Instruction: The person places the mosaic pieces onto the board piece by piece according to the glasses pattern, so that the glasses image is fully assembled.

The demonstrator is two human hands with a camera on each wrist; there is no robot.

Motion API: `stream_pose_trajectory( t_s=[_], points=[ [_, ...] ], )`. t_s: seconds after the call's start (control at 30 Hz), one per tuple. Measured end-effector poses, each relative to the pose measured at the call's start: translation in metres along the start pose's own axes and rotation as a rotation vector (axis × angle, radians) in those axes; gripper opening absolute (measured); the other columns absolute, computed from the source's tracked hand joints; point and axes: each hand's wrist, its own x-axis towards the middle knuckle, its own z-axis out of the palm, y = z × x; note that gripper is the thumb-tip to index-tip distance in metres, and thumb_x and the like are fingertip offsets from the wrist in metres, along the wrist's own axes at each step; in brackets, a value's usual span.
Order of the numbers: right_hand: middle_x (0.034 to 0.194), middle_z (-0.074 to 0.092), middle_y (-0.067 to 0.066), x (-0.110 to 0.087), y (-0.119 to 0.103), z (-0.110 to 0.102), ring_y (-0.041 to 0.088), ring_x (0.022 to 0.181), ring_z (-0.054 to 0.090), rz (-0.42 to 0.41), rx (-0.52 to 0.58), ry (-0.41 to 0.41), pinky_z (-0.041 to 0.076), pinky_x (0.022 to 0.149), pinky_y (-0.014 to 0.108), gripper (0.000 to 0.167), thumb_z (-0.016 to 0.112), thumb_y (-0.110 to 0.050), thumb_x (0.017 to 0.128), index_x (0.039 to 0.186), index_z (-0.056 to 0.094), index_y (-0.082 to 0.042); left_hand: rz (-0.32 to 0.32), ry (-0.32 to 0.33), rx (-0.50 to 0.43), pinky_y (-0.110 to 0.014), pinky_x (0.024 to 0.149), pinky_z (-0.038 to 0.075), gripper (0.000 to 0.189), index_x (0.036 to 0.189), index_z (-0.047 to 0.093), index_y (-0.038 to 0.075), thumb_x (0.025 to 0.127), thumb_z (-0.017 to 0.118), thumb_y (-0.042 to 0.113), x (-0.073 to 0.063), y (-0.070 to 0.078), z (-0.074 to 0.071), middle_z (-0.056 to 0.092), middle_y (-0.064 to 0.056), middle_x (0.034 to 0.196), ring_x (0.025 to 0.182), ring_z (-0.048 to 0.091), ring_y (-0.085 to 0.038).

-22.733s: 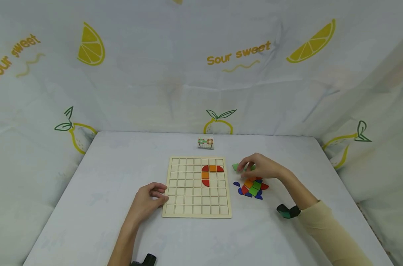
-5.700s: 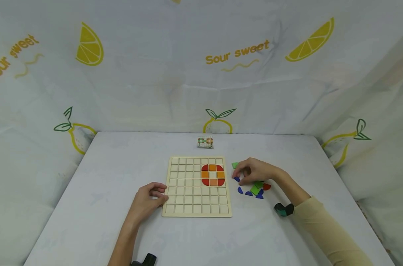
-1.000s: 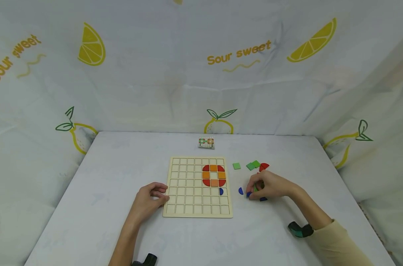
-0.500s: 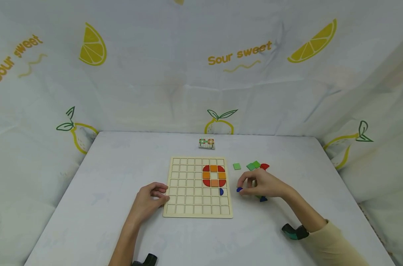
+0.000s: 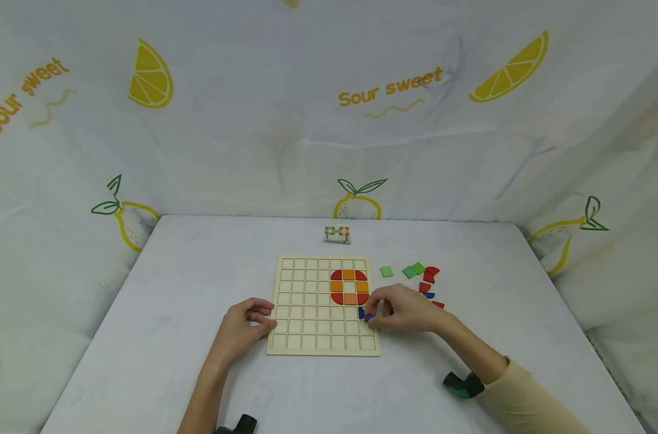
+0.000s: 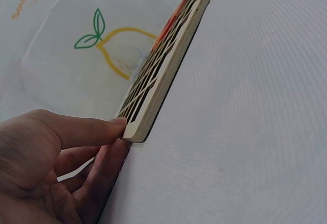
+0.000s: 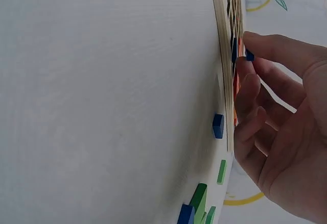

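Observation:
My right hand (image 5: pixel 405 308) pinches a blue half-round tile (image 5: pixel 369 317) between thumb and fingertips, over the right side of the wooden grid board (image 5: pixel 303 346). Just left of the pinched tile, a second blue tile (image 5: pixel 361 313) lies in a grid square. Above it, red and orange tiles (image 5: pixel 349 274) form a ring around one bare square. My left hand (image 5: pixel 241 322) touches the board's left edge with thumb and fingertips, its fingers loosely bent; the left wrist view shows the thumb (image 6: pixel 115 126) at the board's edge.
Right of the board lie loose green square tiles (image 5: pixel 387 271), red quarter-round tiles (image 5: pixel 431 272) and a blue tile (image 5: pixel 429 295). My right hand partly covers this group in the head view. A small patterned card (image 5: pixel 337 234) stands behind the board.
Since a second ago, my right hand has carried a blue tile left from the loose pile to the board. Earlier, the ring was filled in and the first blue tile placed. My left hand stays put.

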Motion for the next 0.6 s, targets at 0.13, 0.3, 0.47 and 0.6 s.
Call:
stream_pose_trajectory(
  t_s=[0.13, 0.3, 0.47, 0.6],
  points=[
    [0.087, 0.069, -0.013, 0.0026, -0.0031, 0.0051, 0.0, 0.07, 0.055, -0.018, -0.065, 0.008, 0.05, 0.065, 0.019, 0.01, 0.085, -0.023, 0.093, 0.098, 0.076, -0.022, -0.007, 0.002, -0.004, -0.022, 0.069, 0.056, 0.032, 0.118, 0.076, 0.005, 0.087, 0.083, 0.003, 0.0006, -0.0014, 0.0008, 0.075, -0.01, 0.107, 0.088, 0.069, -0.013],
    [0.083, 0.068, -0.012, 0.0025, -0.0055, 0.0057, 0.0, 0.07, 0.054, -0.041, -0.073, 0.018, 0.049, 0.065, 0.019, 0.009, 0.084, -0.021, 0.094, 0.096, 0.076, -0.018, -0.003, 0.003, -0.005, -0.022, 0.069, 0.056, 0.032, 0.118, 0.076, 0.004, 0.087, 0.083, 0.002, 0.0011, -0.0023, 0.001, 0.075, -0.011, 0.107, 0.088, 0.069, -0.013],
    [0.078, 0.066, -0.014, 0.0022, -0.008, 0.0042, 0.0, 0.069, 0.055, -0.03, -0.069, 0.01, 0.049, 0.064, 0.019, 0.008, 0.085, -0.022, 0.094, 0.092, 0.077, -0.022, -0.003, -0.002, -0.008, -0.022, 0.07, 0.056, 0.032, 0.118, 0.075, 0.004, 0.087, 0.082, 0.003, 0.0014, -0.0025, 0.0006, 0.075, -0.011, 0.107, 0.089, 0.069, -0.013],
    [0.076, 0.065, -0.015, 0.0038, -0.0091, 0.0054, 0.001, 0.07, 0.056, -0.017, -0.042, -0.001, 0.05, 0.065, 0.019, 0.01, 0.085, -0.024, 0.094, 0.09, 0.076, -0.025, -0.004, -0.004, -0.006, -0.022, 0.071, 0.056, 0.032, 0.118, 0.075, 0.004, 0.087, 0.082, 0.003, 0.001, -0.0019, 0.0002, 0.075, -0.01, 0.107, 0.089, 0.069, -0.013]
  ],
)
